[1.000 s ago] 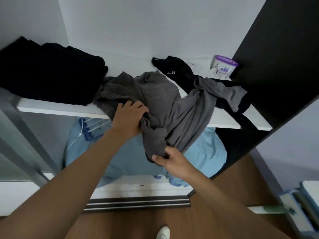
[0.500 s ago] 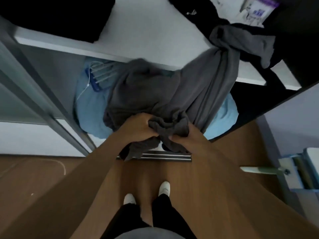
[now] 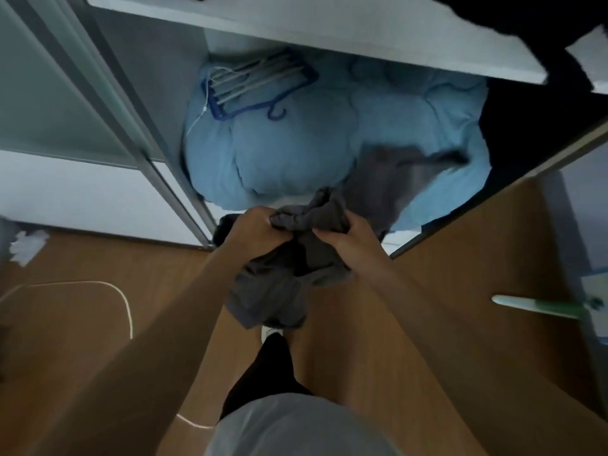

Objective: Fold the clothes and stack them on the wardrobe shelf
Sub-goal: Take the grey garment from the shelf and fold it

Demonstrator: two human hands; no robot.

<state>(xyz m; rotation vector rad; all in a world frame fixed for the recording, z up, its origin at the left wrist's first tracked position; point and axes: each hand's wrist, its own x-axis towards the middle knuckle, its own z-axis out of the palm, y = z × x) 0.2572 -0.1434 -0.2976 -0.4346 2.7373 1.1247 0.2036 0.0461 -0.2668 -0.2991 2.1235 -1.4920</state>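
While left hand (image 3: 260, 229) and right hand (image 3: 346, 239) grip it, soft crumpled grey garment (image 3: 273, 291)

Matt grey cloth is seen in the garment (image 3: 324, 212), soft pale-blue fabric in the bedding (image 3: 296, 153), smooth wood in the floor (image 3: 98, 261), and smooth white board in the shelf (image 3: 329, 31).

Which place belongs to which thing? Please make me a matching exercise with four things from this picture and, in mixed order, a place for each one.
Things
1. grey garment
2. blue hangers
3. white cable
4. light blue bedding

Places
A. on the wooden floor, at the left
B. below the white shelf, in the lower part of the wardrobe
C. gripped by the left hand and the right hand
D. lying on top of the bedding

Pairs: 1-C, 2-D, 3-A, 4-B
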